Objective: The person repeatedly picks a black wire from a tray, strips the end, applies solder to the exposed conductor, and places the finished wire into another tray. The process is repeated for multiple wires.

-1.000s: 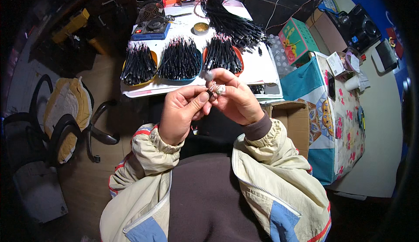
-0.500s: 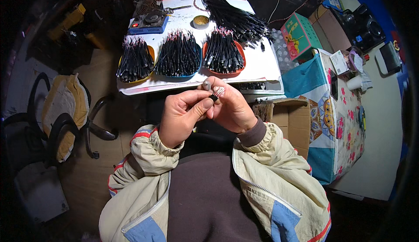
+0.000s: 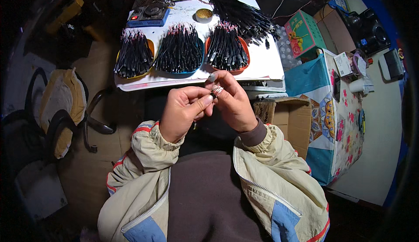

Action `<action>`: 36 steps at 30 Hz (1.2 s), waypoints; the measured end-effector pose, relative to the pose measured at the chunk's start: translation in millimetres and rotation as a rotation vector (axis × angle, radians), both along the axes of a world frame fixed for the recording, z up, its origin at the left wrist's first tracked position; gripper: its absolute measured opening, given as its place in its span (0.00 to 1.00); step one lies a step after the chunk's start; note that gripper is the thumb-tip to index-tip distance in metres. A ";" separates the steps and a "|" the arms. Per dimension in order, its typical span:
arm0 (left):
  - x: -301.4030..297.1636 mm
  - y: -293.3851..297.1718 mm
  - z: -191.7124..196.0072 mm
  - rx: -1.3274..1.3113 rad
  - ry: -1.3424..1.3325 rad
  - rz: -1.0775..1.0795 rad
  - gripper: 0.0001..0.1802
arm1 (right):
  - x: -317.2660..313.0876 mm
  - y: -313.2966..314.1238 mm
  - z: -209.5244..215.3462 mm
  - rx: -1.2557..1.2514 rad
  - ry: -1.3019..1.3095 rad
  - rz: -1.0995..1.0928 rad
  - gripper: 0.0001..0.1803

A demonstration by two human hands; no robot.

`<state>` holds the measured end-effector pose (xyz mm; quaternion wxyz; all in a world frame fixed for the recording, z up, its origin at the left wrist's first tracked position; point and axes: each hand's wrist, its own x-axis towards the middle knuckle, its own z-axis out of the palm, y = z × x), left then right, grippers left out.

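Holding, left hand (image 3: 180, 113): a small black piece (image 3: 213, 96) is pinched between thumb and index finger; most of it is hidden by the fingertips.
Holding, right hand (image 3: 236, 108): fine pale and reddish wires (image 3: 218, 89) are grasped between thumb and bent index finger; their join to the black piece cannot be made out.
Workpiece position: piece and wires are held together between both hands, just short of the near edge of the desk (image 3: 271, 69).
Change, last second: the desk is framed slightly higher; both hands have been kept together, with only small fingertip shifts shown.
Meaning for the work: neither hand has been freed, so the fingertip handling is judged to be unfinished.
Tray contents: black cables (image 3: 180, 50) with reddish wire ends are stacked in a yellow tray (image 3: 152, 47), a blue tray (image 3: 202, 53) and an orange tray (image 3: 247, 55).
Loose stock: a heap of longer black cables (image 3: 242, 17) is laid behind the orange tray.
Desk rear: a round tin (image 3: 204, 16) is placed near a blue-sided device (image 3: 150, 22).
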<state>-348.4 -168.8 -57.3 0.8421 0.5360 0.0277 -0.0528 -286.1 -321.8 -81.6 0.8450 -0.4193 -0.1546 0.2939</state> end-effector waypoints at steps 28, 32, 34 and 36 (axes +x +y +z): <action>-12.9 25.7 22.1 0.092 0.072 -0.253 0.09 | 20.1 -41.8 53.8 -0.526 -1.400 -0.089 0.22; -8.4 26.2 24.3 0.051 0.090 -0.303 0.09 | 20.5 -34.9 63.1 -0.474 -1.453 -0.089 0.18; -7.5 25.0 25.0 0.064 0.071 -0.301 0.08 | 21.0 -34.6 62.8 -0.481 -1.465 -0.089 0.16; -8.3 22.4 25.7 0.161 0.015 -0.262 0.07 | 19.6 -36.0 59.5 -0.473 -1.467 -0.095 0.15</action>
